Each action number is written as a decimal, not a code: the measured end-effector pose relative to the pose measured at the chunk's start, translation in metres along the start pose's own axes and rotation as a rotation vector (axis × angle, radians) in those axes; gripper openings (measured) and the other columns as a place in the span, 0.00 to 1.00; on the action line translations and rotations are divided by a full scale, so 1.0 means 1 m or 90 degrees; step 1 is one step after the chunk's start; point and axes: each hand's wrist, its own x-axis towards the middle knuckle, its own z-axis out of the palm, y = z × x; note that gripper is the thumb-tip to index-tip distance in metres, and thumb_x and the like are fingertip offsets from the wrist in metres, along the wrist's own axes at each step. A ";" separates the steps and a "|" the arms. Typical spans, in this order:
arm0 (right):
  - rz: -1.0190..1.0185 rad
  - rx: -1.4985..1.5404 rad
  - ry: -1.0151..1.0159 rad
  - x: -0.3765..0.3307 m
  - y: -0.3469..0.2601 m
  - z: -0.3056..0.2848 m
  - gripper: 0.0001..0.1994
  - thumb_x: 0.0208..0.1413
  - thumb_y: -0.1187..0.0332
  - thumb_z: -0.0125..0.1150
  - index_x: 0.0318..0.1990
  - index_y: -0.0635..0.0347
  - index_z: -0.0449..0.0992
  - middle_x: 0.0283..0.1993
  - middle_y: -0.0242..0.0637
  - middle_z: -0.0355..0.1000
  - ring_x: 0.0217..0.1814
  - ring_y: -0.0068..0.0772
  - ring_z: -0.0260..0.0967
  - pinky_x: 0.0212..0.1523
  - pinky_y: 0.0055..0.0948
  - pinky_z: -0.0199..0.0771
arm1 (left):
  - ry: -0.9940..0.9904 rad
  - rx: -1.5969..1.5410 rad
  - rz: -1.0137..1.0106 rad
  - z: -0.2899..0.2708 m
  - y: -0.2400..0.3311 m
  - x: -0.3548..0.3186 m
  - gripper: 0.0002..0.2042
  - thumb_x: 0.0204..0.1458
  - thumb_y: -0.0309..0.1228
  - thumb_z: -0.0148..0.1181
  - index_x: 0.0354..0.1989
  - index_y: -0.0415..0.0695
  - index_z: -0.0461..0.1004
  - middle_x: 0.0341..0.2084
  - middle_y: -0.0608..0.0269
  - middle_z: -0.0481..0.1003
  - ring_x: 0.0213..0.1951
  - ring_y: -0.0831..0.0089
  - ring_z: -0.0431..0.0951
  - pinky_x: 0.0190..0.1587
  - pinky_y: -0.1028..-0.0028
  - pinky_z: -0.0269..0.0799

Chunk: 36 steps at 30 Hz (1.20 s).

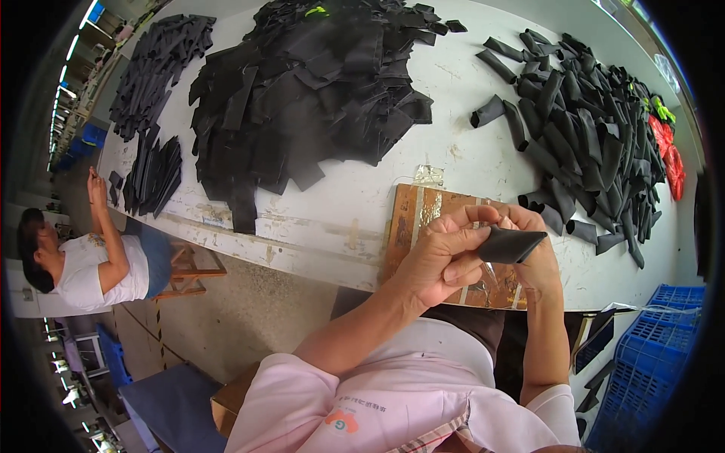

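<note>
Both of my hands are raised over a brown wooden board (402,226) at the table's near edge. Between them is a short black fabric tube (513,245), its open end facing right. My left hand (442,253) pinches the tube's left end between thumb and fingers. Behind the tube, my right hand (540,268) is closed around its far side, with fingertips reaching toward my left thumb; part of that grip is hidden. To the right lies a large heap of similar black tubes (581,136). Flat black fabric pieces (302,98) form a big pile across the middle of the table.
More black pieces (155,68) lie in stacks at the far left of the white table (445,143). A red plastic bag (666,158) sits beyond the tube heap. Blue crates (657,355) stand at lower right. Another person (102,264) sits at the left near a wooden stool (192,272).
</note>
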 end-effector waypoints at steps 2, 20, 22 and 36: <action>0.024 0.119 -0.007 -0.007 0.007 -0.002 0.11 0.55 0.64 0.51 0.24 0.59 0.67 0.21 0.22 0.63 0.23 0.10 0.57 0.24 0.11 0.56 | 0.030 0.096 0.021 0.001 -0.008 -0.003 0.07 0.52 0.25 0.49 0.39 0.42 0.65 0.25 0.67 0.70 0.08 0.89 0.55 0.10 0.88 0.48; -0.412 -0.735 0.053 -0.028 -0.052 0.006 0.15 0.35 0.61 0.65 0.29 0.61 0.71 0.24 0.33 0.64 0.28 0.34 0.64 0.24 0.31 0.63 | -0.033 0.690 0.592 0.043 0.003 -0.010 0.03 0.46 0.21 0.55 0.29 0.36 0.70 0.30 0.56 0.72 0.33 0.72 0.71 0.38 0.76 0.66; -0.428 -0.801 0.027 -0.026 -0.052 0.009 0.11 0.34 0.64 0.64 0.20 0.61 0.69 0.22 0.32 0.64 0.26 0.35 0.65 0.23 0.32 0.64 | 0.007 0.602 0.585 0.041 -0.001 -0.015 0.04 0.46 0.23 0.57 0.29 0.35 0.70 0.29 0.55 0.73 0.33 0.72 0.70 0.40 0.75 0.65; -0.340 -0.776 0.080 -0.028 -0.018 0.006 0.17 0.34 0.58 0.65 0.22 0.63 0.71 0.20 0.36 0.63 0.23 0.38 0.65 0.21 0.34 0.63 | -0.105 0.578 0.357 0.036 0.003 0.006 0.11 0.43 0.25 0.61 0.35 0.35 0.70 0.30 0.53 0.73 0.36 0.68 0.73 0.42 0.70 0.68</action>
